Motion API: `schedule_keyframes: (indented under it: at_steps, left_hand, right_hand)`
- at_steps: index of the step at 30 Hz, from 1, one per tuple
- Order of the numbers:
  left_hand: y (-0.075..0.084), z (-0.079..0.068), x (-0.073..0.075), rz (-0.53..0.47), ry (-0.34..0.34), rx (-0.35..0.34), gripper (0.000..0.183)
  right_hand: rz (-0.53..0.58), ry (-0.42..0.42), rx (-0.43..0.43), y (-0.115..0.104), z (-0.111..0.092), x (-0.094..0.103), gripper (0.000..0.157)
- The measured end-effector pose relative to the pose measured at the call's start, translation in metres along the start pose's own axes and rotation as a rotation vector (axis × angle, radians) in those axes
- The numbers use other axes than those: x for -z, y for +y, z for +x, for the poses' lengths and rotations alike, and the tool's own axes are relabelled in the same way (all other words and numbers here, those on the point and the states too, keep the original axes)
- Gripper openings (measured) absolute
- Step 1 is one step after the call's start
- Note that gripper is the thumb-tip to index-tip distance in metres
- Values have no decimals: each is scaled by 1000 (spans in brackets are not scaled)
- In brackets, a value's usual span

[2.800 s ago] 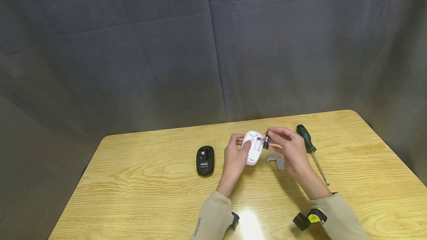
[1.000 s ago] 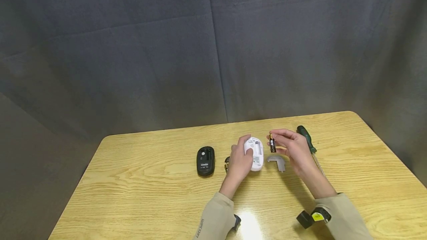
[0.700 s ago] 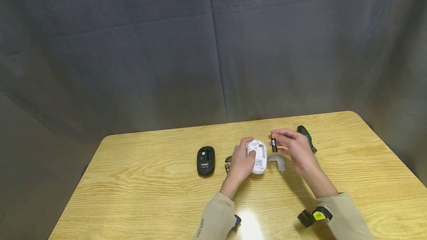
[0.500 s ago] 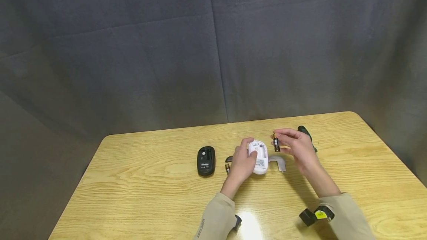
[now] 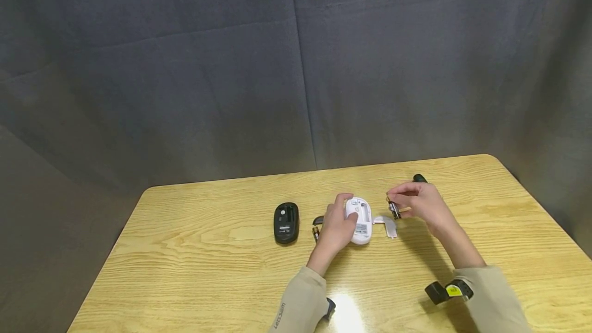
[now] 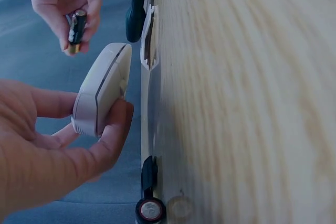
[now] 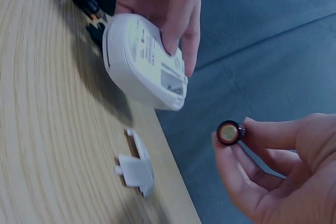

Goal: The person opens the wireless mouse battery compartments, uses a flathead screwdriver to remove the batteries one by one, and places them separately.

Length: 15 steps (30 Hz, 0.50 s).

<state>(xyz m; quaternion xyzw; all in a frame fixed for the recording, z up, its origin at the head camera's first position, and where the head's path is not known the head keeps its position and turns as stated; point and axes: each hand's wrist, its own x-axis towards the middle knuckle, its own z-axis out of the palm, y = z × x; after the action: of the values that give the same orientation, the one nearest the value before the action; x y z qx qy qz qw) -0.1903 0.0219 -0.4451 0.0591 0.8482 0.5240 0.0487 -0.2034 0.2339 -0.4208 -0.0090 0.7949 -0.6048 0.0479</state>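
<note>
My left hand (image 5: 337,224) grips a white computer mouse (image 5: 362,227) underside up, thumb on its base. The mouse's battery slot is uncovered, with no battery seen in it. In the right wrist view the mouse (image 7: 144,61) is held above the table. To its right, my right hand (image 5: 423,203) pinches a black battery (image 5: 393,208) with a gold end, apart from the mouse. The right wrist view shows this battery (image 7: 229,132) end-on between thumb and fingers. Between the hands, a light grey battery cover (image 5: 388,225) lies on the table.
A black mouse (image 5: 286,223) lies underside up at left, its slot uncovered. Beside my left hand lie another battery (image 5: 316,233) and a dark cover (image 5: 318,220), both partly hidden. A green-handled screwdriver (image 5: 420,178) lies behind my right hand. The wooden table (image 5: 208,251) backs onto a grey curtain.
The battery, at the mouse's slot earliest, has moved away to the right in my right hand and tilted. My left hand and the white mouse have shifted slightly right and nearer.
</note>
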Motion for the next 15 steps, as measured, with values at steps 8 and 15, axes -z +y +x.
schedule_keyframes:
  at_steps: [8, 15]
  left_hand:
    - [-1, 1, -1, 31, -8, 13, 45]
    - [-3, 1, -2, 48, -58, 19, 49]
  right_hand:
    - [-160, -82, -54, 10, 1, 7, 20]
    - [-403, -102, -16, 16, 0, 8, 10]
